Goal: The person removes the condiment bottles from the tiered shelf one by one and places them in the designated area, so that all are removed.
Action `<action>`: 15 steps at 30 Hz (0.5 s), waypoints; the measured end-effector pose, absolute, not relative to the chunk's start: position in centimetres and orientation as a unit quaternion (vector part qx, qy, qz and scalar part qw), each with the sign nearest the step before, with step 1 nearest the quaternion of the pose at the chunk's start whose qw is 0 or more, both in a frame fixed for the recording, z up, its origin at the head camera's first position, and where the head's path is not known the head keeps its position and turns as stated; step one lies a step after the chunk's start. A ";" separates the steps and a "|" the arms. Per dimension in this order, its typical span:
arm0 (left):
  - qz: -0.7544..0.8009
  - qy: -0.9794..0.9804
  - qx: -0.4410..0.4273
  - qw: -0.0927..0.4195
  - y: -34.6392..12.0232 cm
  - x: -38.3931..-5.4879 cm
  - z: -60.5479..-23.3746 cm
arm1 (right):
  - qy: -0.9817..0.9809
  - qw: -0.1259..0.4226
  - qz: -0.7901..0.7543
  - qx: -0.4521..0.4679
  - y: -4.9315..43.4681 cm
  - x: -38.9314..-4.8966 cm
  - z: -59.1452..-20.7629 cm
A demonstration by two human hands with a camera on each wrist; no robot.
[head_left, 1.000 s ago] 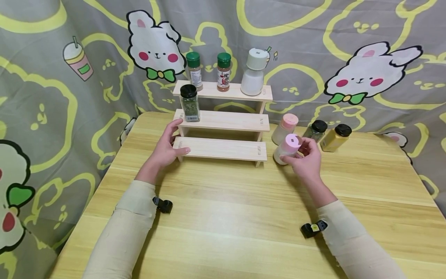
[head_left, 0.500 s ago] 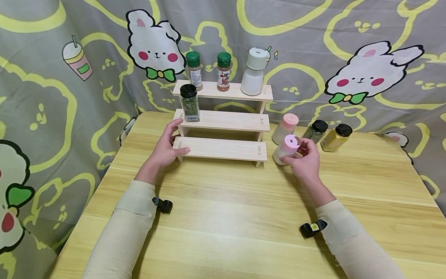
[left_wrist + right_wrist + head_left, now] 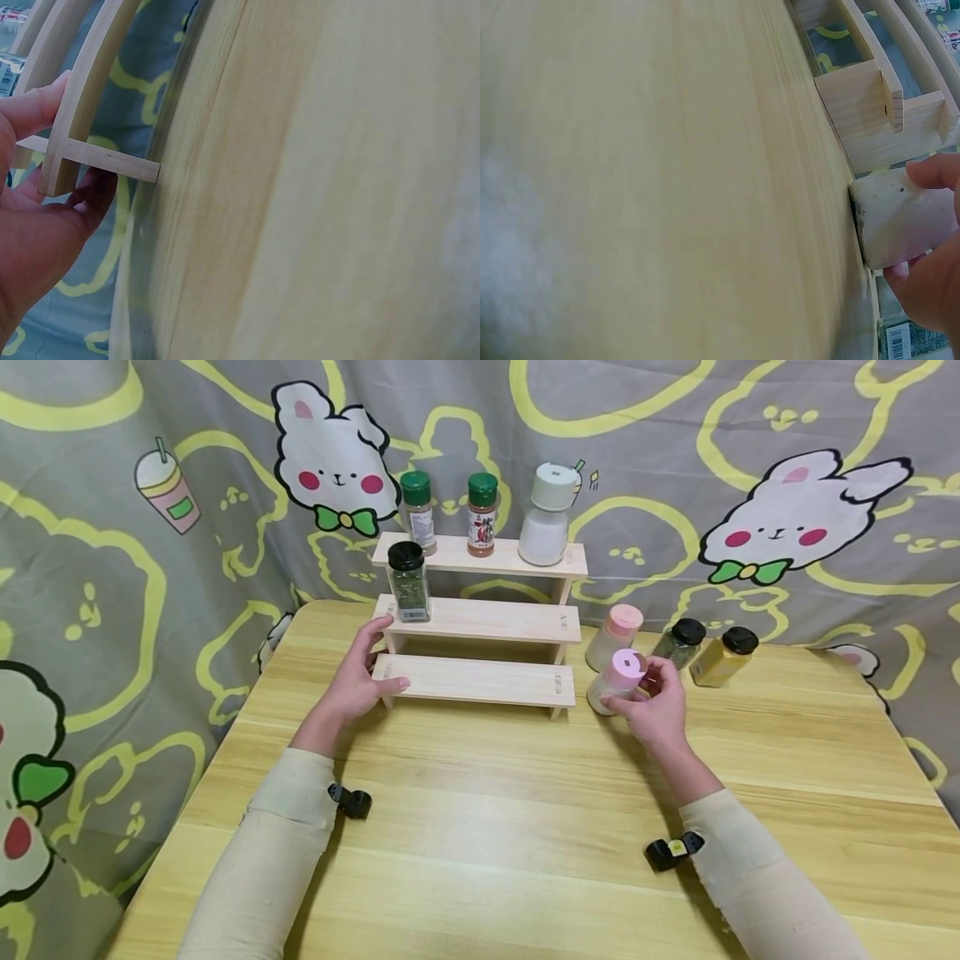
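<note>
My left hand (image 3: pixel 354 683) grips the left end of a three-step wooden spice rack (image 3: pixel 472 680), thumb over the lowest step. In the left wrist view its fingers curl round the shelf end (image 3: pixel 82 97). To the right of the rack, my right hand (image 3: pixel 660 708) holds a seasoning jar with a pink lid (image 3: pixel 626 667), thumb on one side and fingers on the other. Its pale body (image 3: pixel 900 214) shows in the right wrist view, upright at the table. A second pink-lidded jar (image 3: pixel 621 622) stands just behind it.
On the top step are two green-capped shakers (image 3: pixel 422 518) and a white-lidded jar (image 3: pixel 545 527). A black-capped herb jar (image 3: pixel 408 589) stands on the middle step's left. Another black-capped jar (image 3: pixel 684 639) and a yellow one (image 3: pixel 723 662) stand at right. A patterned curtain (image 3: pixel 637 535) hangs behind.
My right hand and the pink-lidded jar have shifted very slightly left. The left hand and the rack have stayed in place.
</note>
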State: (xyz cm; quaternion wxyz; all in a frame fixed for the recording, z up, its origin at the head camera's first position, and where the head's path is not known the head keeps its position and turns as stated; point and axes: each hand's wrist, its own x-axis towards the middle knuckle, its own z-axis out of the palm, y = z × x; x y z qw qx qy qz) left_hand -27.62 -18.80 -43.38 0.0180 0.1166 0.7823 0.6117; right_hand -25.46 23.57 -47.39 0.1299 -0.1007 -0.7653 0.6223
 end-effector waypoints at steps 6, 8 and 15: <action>0.614 0.780 0.121 0.016 -18.8 -27.6 -43.5 | -0.769 0.136 0.618 -0.089 23.5 -25.2 -47.5; 0.615 0.779 0.121 0.017 -18.8 -27.6 -43.5 | -0.768 0.137 0.619 -0.089 23.4 -25.1 -47.5; 0.610 0.783 0.118 0.017 -18.8 -27.6 -43.4 | -0.752 0.133 0.638 -0.095 23.3 -24.6 -47.3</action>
